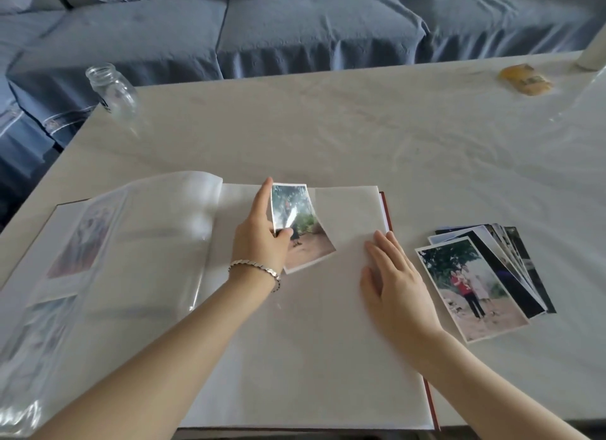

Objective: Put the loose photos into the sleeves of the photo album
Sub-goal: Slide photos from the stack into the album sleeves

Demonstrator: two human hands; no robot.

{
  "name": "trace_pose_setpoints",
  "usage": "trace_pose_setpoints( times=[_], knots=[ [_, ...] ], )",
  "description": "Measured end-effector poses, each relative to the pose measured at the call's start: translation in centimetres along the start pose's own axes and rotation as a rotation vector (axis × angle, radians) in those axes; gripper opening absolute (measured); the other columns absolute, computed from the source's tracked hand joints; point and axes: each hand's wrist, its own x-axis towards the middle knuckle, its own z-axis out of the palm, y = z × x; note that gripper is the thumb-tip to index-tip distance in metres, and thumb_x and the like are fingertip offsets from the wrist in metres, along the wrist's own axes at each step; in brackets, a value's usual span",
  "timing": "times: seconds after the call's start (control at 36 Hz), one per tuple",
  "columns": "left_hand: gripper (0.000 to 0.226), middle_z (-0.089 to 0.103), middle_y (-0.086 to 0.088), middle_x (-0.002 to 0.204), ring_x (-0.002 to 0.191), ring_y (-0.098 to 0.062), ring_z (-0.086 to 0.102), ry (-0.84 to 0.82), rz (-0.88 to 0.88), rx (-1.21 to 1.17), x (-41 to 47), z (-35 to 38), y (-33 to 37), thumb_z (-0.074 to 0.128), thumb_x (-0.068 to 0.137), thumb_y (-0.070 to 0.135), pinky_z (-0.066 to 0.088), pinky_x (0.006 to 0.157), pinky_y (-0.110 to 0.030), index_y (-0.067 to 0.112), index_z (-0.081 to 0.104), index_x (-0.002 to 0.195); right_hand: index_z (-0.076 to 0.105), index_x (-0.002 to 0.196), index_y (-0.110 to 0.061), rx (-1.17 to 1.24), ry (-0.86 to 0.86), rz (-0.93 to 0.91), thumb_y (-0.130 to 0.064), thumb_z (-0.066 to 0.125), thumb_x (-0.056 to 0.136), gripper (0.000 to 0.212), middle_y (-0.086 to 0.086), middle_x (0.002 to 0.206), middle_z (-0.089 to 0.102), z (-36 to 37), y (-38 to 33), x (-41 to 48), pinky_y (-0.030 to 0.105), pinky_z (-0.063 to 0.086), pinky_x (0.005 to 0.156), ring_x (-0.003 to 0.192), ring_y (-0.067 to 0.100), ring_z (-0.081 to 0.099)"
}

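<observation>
The photo album (328,357) lies open on the table, its right page white and blank. A clear plastic sheet (170,210) arches up over the left page, which shows photos under film. My left hand (262,239), with a bracelet on the wrist, pinches a loose photo (305,239) between thumb and fingers at the top of the right page. The photo bends upward and tilts. My right hand (393,285) rests flat with straight fingers on the right page near its outer edge. A fanned stack of loose photos (482,282) lies on the table right of the album.
A glass jar (113,90) stands at the table's far left corner. A yellow packet (524,80) lies at the far right. A blue sofa (295,29) runs behind the white table (360,127).
</observation>
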Motion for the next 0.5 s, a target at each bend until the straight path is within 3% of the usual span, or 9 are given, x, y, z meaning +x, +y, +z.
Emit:
trace_pose_setpoints(
  times=[0.06,0.14,0.19,0.25,0.28,0.31,0.44,0.47,0.5],
  knots=[
    [0.078,0.048,-0.001,0.053,0.053,-0.009,0.047,-0.03,-0.055,-0.039,0.0,0.4,-0.1,0.065,0.081,0.005,0.032,0.052,-0.017,0.03,0.028,0.145,0.058,0.123,-0.003,-0.001,-0.001,-0.002,-0.021,0.043,0.084,0.045,0.01,0.141,0.045,0.0,0.0,0.0,0.03,0.023,0.107,0.137,0.023,0.033],
    [0.076,0.038,0.005,0.045,0.044,-0.005,0.04,-0.06,-0.058,-0.058,0.2,0.8,-0.2,0.064,0.082,0.007,0.033,0.047,-0.012,0.032,0.029,0.144,0.059,0.121,-0.002,0.0,0.0,0.0,-0.02,0.043,0.084,0.045,0.011,0.14,0.046,0.0,0.0,0.0,0.031,0.024,0.106,0.136,0.024,0.034],
    [0.067,0.048,0.003,0.053,0.048,-0.005,0.045,-0.097,-0.052,-0.077,0.6,0.9,0.0,0.058,0.086,0.008,0.034,0.05,-0.011,0.03,0.031,0.143,0.059,0.121,-0.002,-0.002,0.001,0.002,-0.02,0.042,0.084,0.045,0.011,0.141,0.046,0.0,0.0,0.0,0.03,0.023,0.106,0.136,0.023,0.034],
    [0.053,0.065,-0.003,0.105,0.089,-0.011,0.06,-0.118,-0.088,-0.084,1.3,1.0,0.2,0.049,0.092,0.009,0.038,0.07,-0.013,0.024,0.036,0.142,0.059,0.121,-0.002,-0.003,0.001,0.002,-0.021,0.042,0.084,0.045,0.011,0.141,0.046,0.0,0.0,0.0,0.03,0.023,0.106,0.137,0.023,0.033],
    [0.049,0.057,-0.003,0.127,0.107,-0.016,0.055,-0.134,-0.119,-0.064,1.6,1.0,0.4,0.045,0.094,0.008,0.035,0.081,-0.015,0.021,0.039,0.14,0.06,0.121,-0.002,-0.002,-0.001,0.002,-0.021,0.042,0.084,0.045,0.011,0.141,0.046,-0.1,0.0,0.0,0.03,0.023,0.106,0.137,0.023,0.033],
    [0.046,0.054,-0.004,0.133,0.112,-0.018,0.053,-0.158,-0.148,-0.032,1.9,1.0,0.5,0.044,0.094,0.007,0.034,0.086,-0.017,0.019,0.042,0.139,0.06,0.121,-0.002,-0.002,-0.005,0.003,-0.021,0.042,0.084,0.045,0.011,0.141,0.046,-0.1,0.0,0.0,0.03,0.023,0.106,0.137,0.023,0.033],
    [0.027,0.066,-0.014,0.112,0.106,-0.027,0.058,-0.186,-0.165,0.159,2.7,1.4,1.4,0.054,0.09,0.008,0.041,0.085,-0.024,0.015,0.066,0.113,0.061,0.119,-0.003,-0.003,0.0,0.003,-0.02,0.044,0.084,0.043,0.011,0.139,0.048,-0.1,-0.1,0.0,0.031,0.024,0.105,0.135,0.025,0.036],
    [0.02,0.064,0.004,0.112,0.099,-0.031,0.058,-0.176,-0.169,0.192,2.9,1.6,1.4,0.055,0.089,0.007,0.041,0.079,-0.024,-0.005,0.064,0.102,0.061,0.118,-0.003,0.0,0.002,0.004,-0.019,0.044,0.083,0.042,0.011,0.139,0.048,-0.1,-0.1,0.0,0.031,0.025,0.105,0.135,0.025,0.037],
    [0.012,0.045,-0.008,0.081,0.094,-0.033,0.057,-0.164,-0.174,0.209,2.9,1.6,1.7,0.054,0.088,0.006,0.039,0.074,-0.023,-0.003,0.052,0.081,0.062,0.118,-0.003,0.003,0.004,0.006,-0.019,0.045,0.083,0.042,0.011,0.139,0.049,-0.1,0.0,0.0,0.031,0.025,0.105,0.135,0.024,0.037]
  ],
)
